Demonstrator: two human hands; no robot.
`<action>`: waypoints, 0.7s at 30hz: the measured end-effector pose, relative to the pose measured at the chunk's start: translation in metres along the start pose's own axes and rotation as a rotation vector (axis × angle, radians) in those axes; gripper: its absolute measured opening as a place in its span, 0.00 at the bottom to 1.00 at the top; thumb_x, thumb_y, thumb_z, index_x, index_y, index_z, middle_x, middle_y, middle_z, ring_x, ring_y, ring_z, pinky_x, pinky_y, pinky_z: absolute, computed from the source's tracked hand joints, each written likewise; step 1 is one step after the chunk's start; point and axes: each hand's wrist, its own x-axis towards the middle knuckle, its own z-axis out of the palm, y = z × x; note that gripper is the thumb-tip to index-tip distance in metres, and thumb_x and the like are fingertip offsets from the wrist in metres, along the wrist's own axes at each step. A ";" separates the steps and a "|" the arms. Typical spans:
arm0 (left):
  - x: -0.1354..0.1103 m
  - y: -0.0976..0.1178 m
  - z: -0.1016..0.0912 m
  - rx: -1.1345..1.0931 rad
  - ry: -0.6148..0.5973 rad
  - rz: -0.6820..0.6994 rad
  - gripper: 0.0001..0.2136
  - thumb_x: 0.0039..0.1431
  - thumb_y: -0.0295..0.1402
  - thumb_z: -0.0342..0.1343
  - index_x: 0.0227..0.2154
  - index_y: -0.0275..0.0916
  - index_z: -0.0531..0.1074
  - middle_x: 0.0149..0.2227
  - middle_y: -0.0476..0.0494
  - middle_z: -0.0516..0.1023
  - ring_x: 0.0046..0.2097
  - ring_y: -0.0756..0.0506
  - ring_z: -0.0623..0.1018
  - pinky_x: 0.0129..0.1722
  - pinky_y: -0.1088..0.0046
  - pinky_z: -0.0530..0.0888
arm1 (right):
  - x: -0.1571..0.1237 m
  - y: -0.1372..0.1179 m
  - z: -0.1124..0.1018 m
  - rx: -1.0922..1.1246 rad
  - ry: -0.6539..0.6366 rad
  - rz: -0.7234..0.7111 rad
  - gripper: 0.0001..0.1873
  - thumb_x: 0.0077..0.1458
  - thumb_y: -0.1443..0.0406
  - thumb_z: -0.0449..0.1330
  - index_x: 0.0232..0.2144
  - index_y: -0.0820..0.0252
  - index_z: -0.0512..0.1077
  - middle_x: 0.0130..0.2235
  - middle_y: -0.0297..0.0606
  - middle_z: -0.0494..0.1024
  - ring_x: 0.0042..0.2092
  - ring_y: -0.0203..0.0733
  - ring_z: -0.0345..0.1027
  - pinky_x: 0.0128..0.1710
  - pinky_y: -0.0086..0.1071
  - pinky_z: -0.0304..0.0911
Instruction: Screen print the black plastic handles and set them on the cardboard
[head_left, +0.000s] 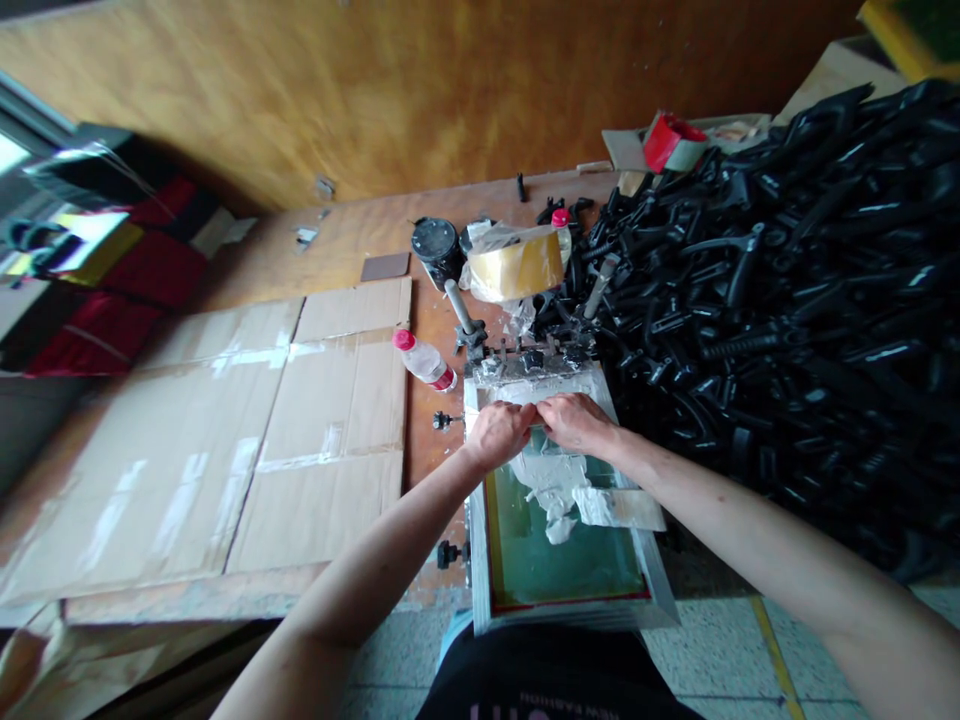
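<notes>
A screen-printing frame [480, 600] with a pale metal border and green mesh lies in front of me. My left hand [504, 432] and my right hand [576, 422] are side by side over its far part, fingers closed. They appear to grip one squeegee [535, 416], of which only a brownish bit shows between them; the rest is hidden. Just on the near side of the hands, thick white paste [551, 478] is smeared over the mesh. A flat paste-covered strip [621, 508] rests across the right border. Clamps [534, 360] hold the frame's far end.
Left of the frame are a red-capped bottle [426, 360] and flattened cardboard [330, 400]. Behind stand a roll of yellowish tape [516, 268] and a dark can [436, 245]. Black plastic parts [750, 330] are heaped at right. Black knobs [448, 554] stick out beside the frame.
</notes>
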 end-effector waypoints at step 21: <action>0.000 0.005 -0.002 -0.005 0.014 0.002 0.10 0.57 0.27 0.49 0.41 0.36 0.70 0.36 0.39 0.79 0.40 0.42 0.78 0.44 0.66 0.70 | -0.008 -0.005 -0.007 -0.001 -0.022 0.049 0.13 0.55 0.72 0.53 0.43 0.63 0.71 0.39 0.46 0.80 0.42 0.47 0.75 0.38 0.31 0.65</action>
